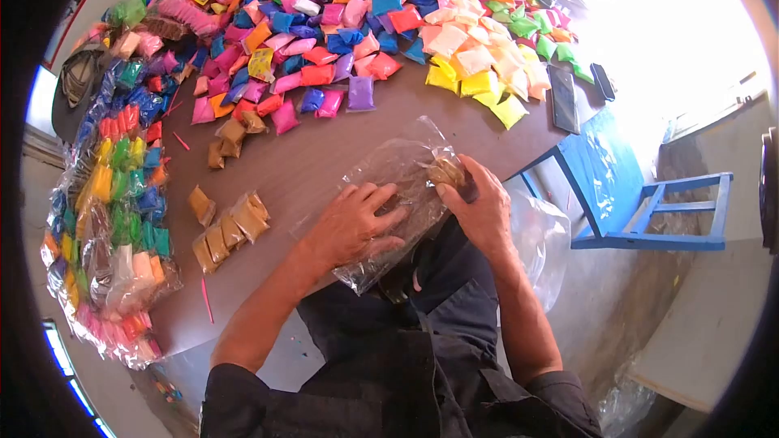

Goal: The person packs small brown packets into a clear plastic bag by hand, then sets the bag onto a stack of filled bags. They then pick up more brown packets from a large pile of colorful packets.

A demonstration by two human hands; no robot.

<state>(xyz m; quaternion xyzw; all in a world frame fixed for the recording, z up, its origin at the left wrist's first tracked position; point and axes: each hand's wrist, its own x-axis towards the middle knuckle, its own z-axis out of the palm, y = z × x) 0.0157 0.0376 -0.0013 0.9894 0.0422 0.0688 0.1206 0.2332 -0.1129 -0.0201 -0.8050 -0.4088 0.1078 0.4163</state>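
A clear plastic bag lies across the table's front edge, partly over my lap. My left hand rests on the bag with its fingers spread. At the bag's far right end, my right hand pinches a small brown packet between thumb and fingers, with the clear film around it. To the left on the table sits a row of brown packets, with a single brown packet just behind it. Farther back is another small group of brown packets.
A large heap of coloured packets covers the back of the brown table. Bagged packets line its left side. A phone lies at the right edge, near a blue chair. A pink stick lies front left.
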